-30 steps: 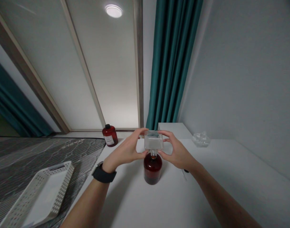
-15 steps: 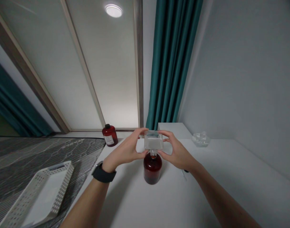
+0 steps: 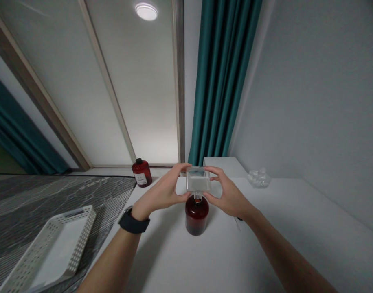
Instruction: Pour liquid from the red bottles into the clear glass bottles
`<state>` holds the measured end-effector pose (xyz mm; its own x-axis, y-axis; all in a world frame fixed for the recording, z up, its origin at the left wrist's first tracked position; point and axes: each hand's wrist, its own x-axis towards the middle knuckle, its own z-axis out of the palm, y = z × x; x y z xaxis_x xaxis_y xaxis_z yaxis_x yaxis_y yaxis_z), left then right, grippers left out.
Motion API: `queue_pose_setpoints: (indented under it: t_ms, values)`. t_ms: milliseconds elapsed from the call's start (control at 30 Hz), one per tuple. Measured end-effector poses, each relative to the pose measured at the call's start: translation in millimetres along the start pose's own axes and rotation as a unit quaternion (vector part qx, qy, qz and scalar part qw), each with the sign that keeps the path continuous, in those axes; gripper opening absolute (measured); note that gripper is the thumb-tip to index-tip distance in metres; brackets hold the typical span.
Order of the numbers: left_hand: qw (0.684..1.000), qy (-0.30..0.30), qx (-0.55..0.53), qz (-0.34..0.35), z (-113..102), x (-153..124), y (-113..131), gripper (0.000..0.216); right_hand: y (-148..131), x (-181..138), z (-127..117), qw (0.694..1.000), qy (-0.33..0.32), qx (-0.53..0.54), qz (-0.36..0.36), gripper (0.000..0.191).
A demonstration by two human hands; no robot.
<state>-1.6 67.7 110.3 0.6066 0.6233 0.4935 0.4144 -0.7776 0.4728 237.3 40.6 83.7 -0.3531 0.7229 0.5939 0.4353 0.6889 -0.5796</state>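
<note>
A clear square glass bottle (image 3: pixel 198 181) is held upside down, its neck at the mouth of a dark red bottle (image 3: pixel 196 217). My left hand (image 3: pixel 168 189) grips the clear bottle's left side between thumb and fingers. On the other side, my right hand (image 3: pixel 227 193) holds it the same way. The dark red bottle stands upright on the white table (image 3: pixel 180 260) with no cap on. Whether the two necks touch, I cannot tell.
Another red bottle (image 3: pixel 141 173) with a black cap and white label stands at the back left. A white perforated basket (image 3: pixel 60 244) lies at the left. At the back right are a white box (image 3: pixel 224 166) and a crumpled clear plastic object (image 3: pixel 259 178). A small dark item is partly hidden by my right wrist.
Hardly anything differs. Both hands still hold the inverted clear bottle over the dark red one, and the whole view has shifted very slightly.
</note>
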Motion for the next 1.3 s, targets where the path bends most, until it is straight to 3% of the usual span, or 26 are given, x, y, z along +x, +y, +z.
queue_pose_setpoints:
  t_ms: [1300]
  values:
    - [1.0,-0.002,0.023,0.009,-0.7,0.9,1.7,0.074,3.3,-1.0,-2.6,1.0,-0.008,-0.022,-0.02,0.071]
